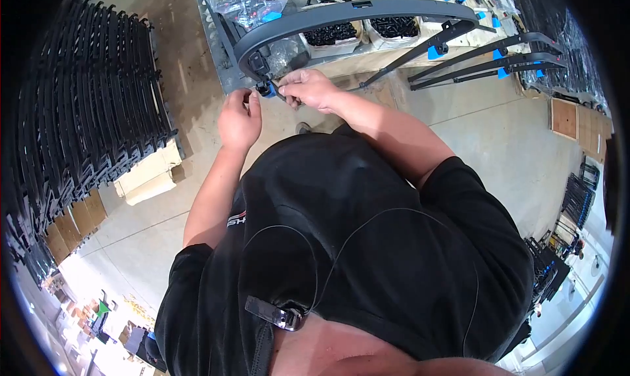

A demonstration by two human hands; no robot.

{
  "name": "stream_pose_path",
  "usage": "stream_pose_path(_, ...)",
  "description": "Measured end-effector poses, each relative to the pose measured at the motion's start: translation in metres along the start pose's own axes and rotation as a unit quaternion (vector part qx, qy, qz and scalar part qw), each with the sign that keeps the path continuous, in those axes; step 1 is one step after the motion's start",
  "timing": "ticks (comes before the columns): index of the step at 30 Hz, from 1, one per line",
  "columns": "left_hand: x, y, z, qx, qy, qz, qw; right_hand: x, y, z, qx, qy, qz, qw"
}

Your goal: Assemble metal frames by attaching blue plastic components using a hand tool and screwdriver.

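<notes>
A large curved black frame (354, 12) lies across the near edge of the workbench, its left end bending down toward me. At that end sits a small blue clip (266, 89) between my hands. My right hand (310, 90) is closed beside the clip, with thumb and fingers pinching the dark end of the frame; the exact spot is partly covered by the fingers. My left hand (240, 120) is at the clip's left side, thumb apart from the curved fingers. Whether its fingertips touch the clip is hard to see.
On the workbench (374, 60) stand two boxes of small black parts, a left box (330, 48) and a right box (394, 42), near a plastic bag (244, 7). Similar black frames (492, 66) with blue clips jut out at right. Tall stacked black frames (92, 81) stand on the left.
</notes>
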State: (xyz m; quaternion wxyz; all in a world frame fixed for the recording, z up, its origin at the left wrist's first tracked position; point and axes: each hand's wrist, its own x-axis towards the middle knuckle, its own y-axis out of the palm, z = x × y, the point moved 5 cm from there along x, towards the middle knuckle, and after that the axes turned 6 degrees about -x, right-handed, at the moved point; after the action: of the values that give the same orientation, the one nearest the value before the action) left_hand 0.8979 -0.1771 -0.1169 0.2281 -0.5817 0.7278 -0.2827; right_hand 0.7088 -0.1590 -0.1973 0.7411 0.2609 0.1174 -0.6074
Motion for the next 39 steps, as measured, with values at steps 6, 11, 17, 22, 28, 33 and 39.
stream_pose_path(6,0.012,0.021,0.004,0.144,0.013,0.073,0.987,0.014,0.012,0.013,-0.045,-0.028,-0.034,0.998)
stream_pose_path(11,0.021,0.025,-0.002,0.199,-0.016,0.146,0.969,0.016,0.011,0.017,-0.117,-0.050,-0.031,0.991)
stream_pose_path(17,0.021,0.029,0.003,0.221,0.012,0.156,0.963,0.013,0.013,0.027,-0.170,-0.051,-0.043,0.983)
stream_pose_path(22,0.021,0.029,-0.002,0.228,0.002,0.159,0.961,0.018,0.013,0.022,-0.213,-0.004,-0.029,0.977)
stream_pose_path(28,0.021,0.028,-0.002,0.211,0.022,0.143,0.967,0.020,0.016,0.028,-0.309,-0.004,-0.082,0.947)
stream_pose_path(33,0.021,0.028,-0.002,0.225,-0.002,0.156,0.962,0.017,0.019,0.026,-0.295,-0.016,-0.100,0.950)
stream_pose_path(39,0.021,0.029,-0.001,0.222,-0.004,0.160,0.962,0.014,0.012,0.030,-0.373,-0.167,-0.099,0.907)
